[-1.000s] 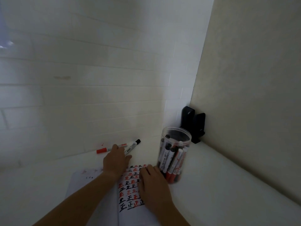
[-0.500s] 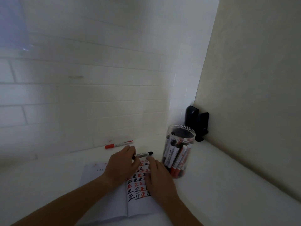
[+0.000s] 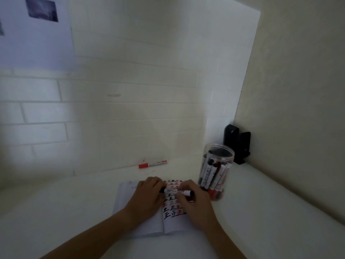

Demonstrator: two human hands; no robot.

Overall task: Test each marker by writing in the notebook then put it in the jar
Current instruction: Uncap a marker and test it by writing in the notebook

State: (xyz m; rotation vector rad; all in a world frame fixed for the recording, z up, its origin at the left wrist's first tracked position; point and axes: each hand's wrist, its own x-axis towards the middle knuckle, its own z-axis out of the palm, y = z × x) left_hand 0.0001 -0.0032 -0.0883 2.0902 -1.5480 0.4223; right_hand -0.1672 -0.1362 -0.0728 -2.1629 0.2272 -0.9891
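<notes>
Black marker (image 3: 176, 192) held level over the notebook (image 3: 149, 224) w/ left hand (image 3: 147, 195) gripping the cap end, right hand (image 3: 194, 200) pinching the barrel; uncapping step, prob. next pull cap, write, then jar (image 3: 216, 171).

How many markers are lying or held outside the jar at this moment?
2. A red marker lies near the wall; a black marker is held by both hands above the notebook. None seems hidden.
</notes>
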